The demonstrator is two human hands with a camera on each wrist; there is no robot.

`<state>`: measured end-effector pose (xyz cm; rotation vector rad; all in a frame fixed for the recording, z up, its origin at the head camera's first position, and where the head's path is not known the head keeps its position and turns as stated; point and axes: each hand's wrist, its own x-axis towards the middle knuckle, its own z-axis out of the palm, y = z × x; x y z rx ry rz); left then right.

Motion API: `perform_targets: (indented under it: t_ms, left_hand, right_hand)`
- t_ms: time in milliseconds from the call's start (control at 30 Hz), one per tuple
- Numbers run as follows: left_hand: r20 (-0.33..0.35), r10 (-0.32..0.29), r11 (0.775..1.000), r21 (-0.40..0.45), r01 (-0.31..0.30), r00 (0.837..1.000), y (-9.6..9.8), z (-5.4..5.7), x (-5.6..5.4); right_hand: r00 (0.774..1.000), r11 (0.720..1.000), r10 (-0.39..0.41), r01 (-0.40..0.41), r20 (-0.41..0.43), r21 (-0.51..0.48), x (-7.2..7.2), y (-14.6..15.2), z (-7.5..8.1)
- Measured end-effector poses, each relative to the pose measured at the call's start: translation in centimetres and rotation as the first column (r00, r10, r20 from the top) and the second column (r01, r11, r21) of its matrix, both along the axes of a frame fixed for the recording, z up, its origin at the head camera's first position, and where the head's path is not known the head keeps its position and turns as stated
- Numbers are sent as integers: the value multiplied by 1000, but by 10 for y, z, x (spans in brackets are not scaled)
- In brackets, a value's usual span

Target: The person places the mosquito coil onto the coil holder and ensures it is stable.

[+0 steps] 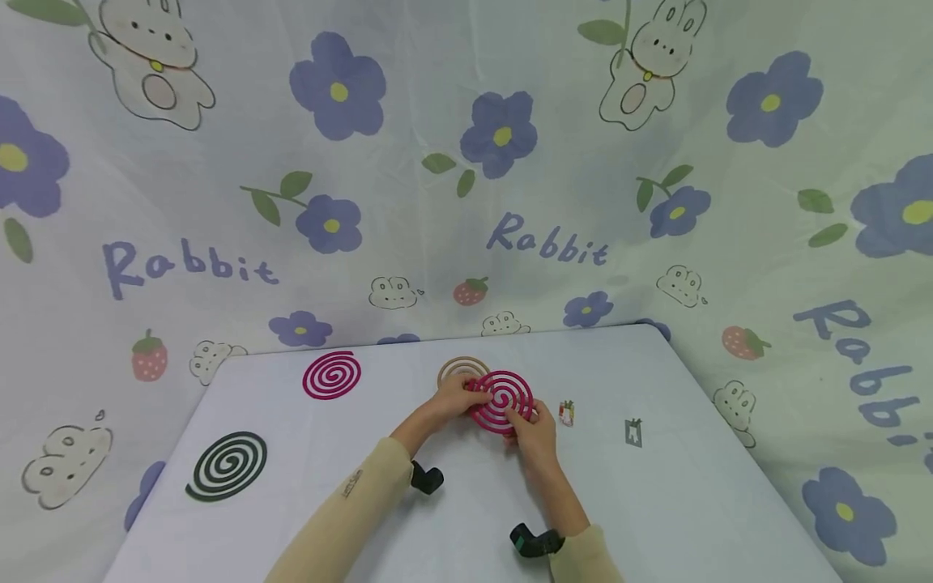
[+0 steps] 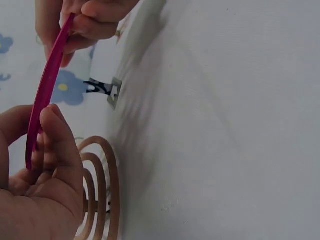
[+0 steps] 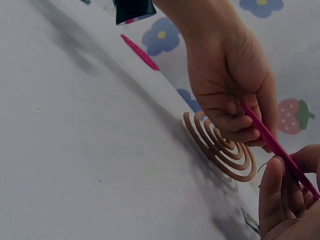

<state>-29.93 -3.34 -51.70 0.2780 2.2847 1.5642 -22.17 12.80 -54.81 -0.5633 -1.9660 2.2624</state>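
Both hands hold a pink mosquito coil point(image 1: 501, 398) above the middle of the white table. My left hand point(image 1: 455, 395) pinches its left edge, and my right hand point(image 1: 535, 433) grips the lower right edge, thumb on the near face. In the left wrist view the coil point(image 2: 47, 90) is seen edge-on between the fingers of both hands. A tan mosquito coil point(image 2: 116, 190) lies behind the left hand, partly covered by it in the head view. Two small metal coil stands, one point(image 1: 566, 413) just right of the right hand and another point(image 1: 633, 432) farther right, are on the table.
Another pink coil point(image 1: 332, 375) lies at the table's back left, and a dark green coil point(image 1: 228, 465) nearer the left edge. A rabbit-and-flower patterned cloth point(image 1: 408, 162) hangs behind the white table point(image 1: 452, 534). Black camera mounts point(image 1: 534, 541) sit at the wrists.
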Motion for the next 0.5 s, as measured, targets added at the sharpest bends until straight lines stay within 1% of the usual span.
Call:
perform_targets:
  t_ms: [167,400,500]
  left_hand:
    - [-19,-4,999,-45,3,1000,6,2,-4]
    - [-7,-20,998,-57,19,1000,14,6,-11]
    - [-16,-15,996,-86,13,1000,18,5,-14]
  right_hand:
    - [1000,1000,-13,13,-14,-4,-2,4,1]
    - [999,999,-34,33,-15,-14,-8,11,0]
    - [999,999,-43,42,-10,-12,-10,14,0]
